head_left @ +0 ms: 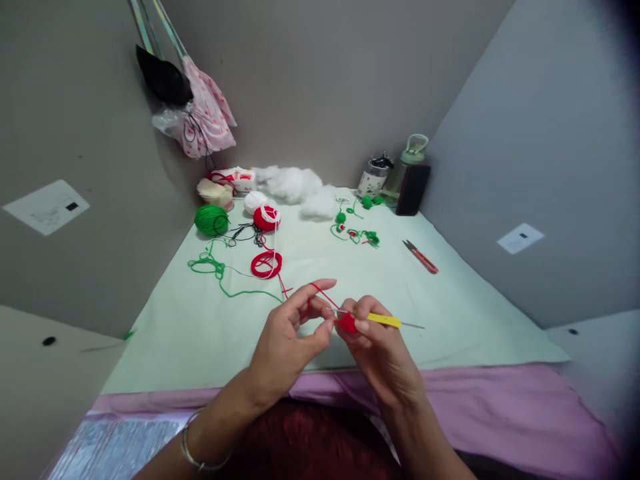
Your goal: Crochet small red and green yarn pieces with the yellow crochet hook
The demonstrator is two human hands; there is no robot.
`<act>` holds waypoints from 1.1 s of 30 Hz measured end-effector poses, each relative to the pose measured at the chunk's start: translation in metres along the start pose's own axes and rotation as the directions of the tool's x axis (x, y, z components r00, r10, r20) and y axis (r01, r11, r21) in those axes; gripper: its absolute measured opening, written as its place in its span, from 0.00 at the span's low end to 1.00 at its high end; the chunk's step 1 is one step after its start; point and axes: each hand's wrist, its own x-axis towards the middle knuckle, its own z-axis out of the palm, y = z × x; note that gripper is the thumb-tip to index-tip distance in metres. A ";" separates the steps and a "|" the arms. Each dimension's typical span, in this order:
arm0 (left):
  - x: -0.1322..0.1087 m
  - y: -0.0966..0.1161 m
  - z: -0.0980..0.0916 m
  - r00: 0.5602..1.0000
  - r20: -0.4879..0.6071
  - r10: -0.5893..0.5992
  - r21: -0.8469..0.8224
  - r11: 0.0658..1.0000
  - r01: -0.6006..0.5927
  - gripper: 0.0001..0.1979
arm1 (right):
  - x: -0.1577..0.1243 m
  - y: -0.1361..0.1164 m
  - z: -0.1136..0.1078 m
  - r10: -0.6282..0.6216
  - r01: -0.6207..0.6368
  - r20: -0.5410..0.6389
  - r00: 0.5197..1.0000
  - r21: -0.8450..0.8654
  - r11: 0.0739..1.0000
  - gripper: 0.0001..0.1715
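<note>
Your right hand (377,350) grips the yellow-handled hook (384,320), the small red piece (348,324) right between your hands, above the tabletop (475,327)! Red yarn (324,293) crosses your left hand's (280,340) raised finger; whether its thumb pinches the piece, I can't tell. Some stitches look done, but with yarn apparently attached, you seem to have more left.
</note>
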 end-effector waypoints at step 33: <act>-0.007 -0.014 0.016 0.985 -0.125 -0.123 -0.435 0.898 0.057 0.19 | -0.017 0.010 -0.005 -0.631 0.650 0.350 0.693 -0.681 0.337 0.15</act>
